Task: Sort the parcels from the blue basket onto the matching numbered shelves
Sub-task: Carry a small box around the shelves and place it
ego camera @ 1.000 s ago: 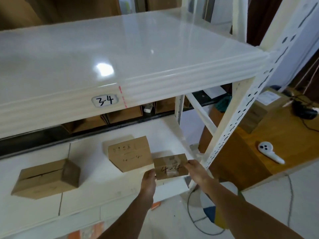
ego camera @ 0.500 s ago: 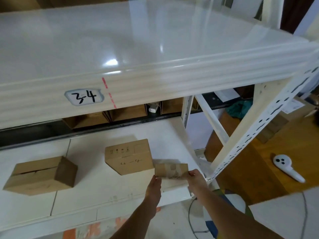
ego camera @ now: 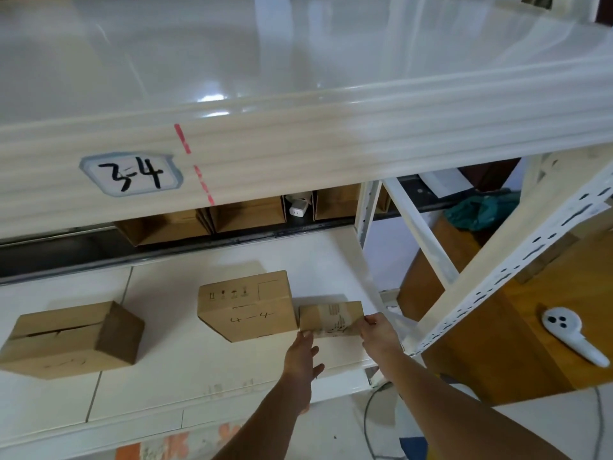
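The small parcel [ego camera: 330, 318] sat on the lower shelf [ego camera: 185, 380], near its front right corner, touching the larger box marked 4-4 [ego camera: 245, 310]. The right hand [ego camera: 378, 333] had its grip pinched on the parcel's right end. The left hand [ego camera: 300, 355] lay with fingers straight against its left front corner.

A small storeroom or parcel-sorting space, probably in a workshop. White slotted-steel shelving [ego camera: 517, 260] bears a handwritten label "3-4" [ego camera: 131, 174]. Left of the fingers [ego camera: 371, 322], cardboard parcels [ego camera: 245, 310] sit on the lower shelf [ego camera: 166, 386]; right of them, a wooden tabletop [ego camera: 547, 310].
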Available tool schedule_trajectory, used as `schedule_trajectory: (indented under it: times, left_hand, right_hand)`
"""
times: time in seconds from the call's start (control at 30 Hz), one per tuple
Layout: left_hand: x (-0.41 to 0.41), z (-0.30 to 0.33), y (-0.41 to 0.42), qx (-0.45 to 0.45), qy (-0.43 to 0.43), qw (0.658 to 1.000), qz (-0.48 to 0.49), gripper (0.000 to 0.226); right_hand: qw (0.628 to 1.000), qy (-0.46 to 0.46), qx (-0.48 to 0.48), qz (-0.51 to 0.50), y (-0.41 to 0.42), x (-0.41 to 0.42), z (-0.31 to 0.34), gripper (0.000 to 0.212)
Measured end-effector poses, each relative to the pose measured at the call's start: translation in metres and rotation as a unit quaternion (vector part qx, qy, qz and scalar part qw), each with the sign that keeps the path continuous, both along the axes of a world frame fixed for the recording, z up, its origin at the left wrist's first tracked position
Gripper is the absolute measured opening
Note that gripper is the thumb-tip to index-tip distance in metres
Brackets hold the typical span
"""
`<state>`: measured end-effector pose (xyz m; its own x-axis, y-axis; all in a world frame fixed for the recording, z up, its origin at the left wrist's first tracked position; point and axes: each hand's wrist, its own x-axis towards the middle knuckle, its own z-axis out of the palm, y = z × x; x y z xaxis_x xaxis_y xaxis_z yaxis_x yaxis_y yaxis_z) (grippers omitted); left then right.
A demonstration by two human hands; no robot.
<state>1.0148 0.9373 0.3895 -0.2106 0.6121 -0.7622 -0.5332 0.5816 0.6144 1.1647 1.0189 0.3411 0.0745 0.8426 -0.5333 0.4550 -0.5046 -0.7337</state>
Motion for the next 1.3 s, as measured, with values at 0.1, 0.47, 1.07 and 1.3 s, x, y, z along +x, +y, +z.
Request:
schedule_trajectory:
  times: [0.1,0.47,1.07,1.3]
  left_hand:
    - [-0.003,-0.004,0.005,0.019,-0.013,1.000,0.017,0.037]
    - [-0.008,-0.004,0.015,0.016,-0.049,0.995,0.086,0.041]
    - [-0.074,0.045,-0.069,-0.041,0.382,0.843,-0.376,0.060]
    - [-0.111,0.134,-0.138,0.035,0.486,0.747,-0.452,0.078]
  right_hand:
    - [1.000,-0.009,0.004,0.013,0.009,-0.001,0.004,0.023]
    - [1.000,0.004,-0.003,0.015,0.026,-0.013,0.010,0.024]
    - [0.928,-0.228,0.021,0.295,-0.075,0.017,0.152,0.061]
    - [0.902,-0.306,0.049,0.301,-0.179,0.017,0.236,0.063]
